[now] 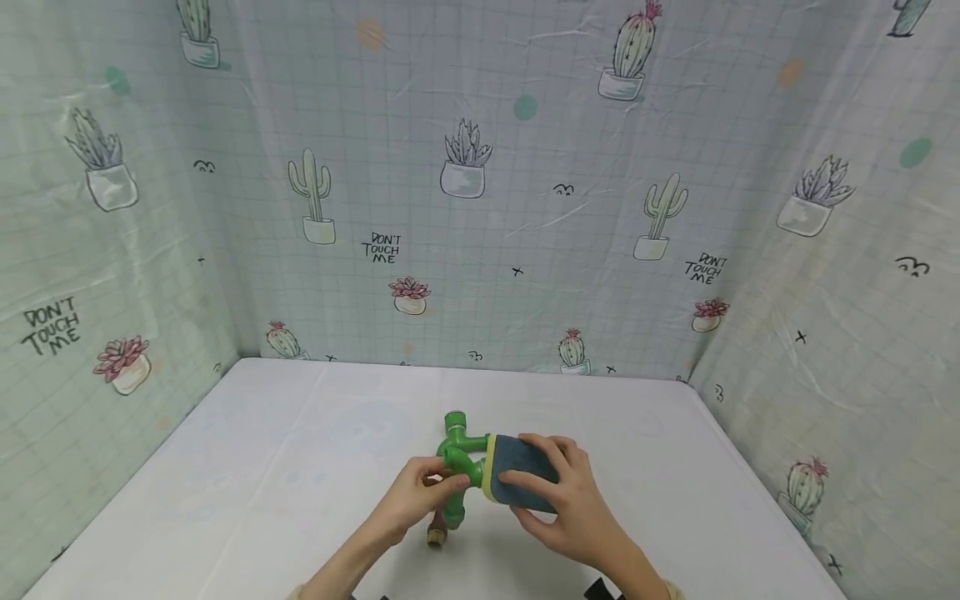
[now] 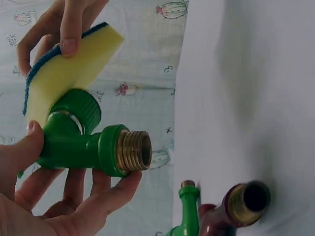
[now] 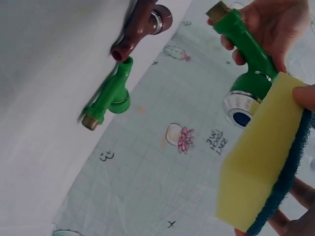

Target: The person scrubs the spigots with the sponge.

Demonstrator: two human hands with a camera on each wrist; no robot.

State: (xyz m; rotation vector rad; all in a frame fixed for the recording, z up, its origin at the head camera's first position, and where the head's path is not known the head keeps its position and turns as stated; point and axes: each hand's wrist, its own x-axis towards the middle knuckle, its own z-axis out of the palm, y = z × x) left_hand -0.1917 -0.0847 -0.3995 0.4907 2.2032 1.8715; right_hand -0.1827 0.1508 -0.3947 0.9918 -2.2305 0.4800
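My left hand [image 1: 417, 493] grips a green tap [image 2: 74, 150] between thumb and fingers, its threaded brass end [image 2: 135, 150] sticking out past the fingertips. In the right wrist view the tap's round mouth shows a silver rim [image 3: 241, 105]. My right hand [image 1: 564, 498] holds a sponge [image 1: 521, 471] by its dark blue scouring side and edges. The yellow foam side [image 3: 261, 152] faces the held tap and lies against it in the left wrist view. Both things are held up over the table.
A second green tap [image 3: 110, 96] and a dark red tap [image 3: 138, 27] with a brass end lie close together on the white table [image 1: 300, 467], below the hands. A cactus-print curtain [image 1: 480, 233] stands behind and at both sides.
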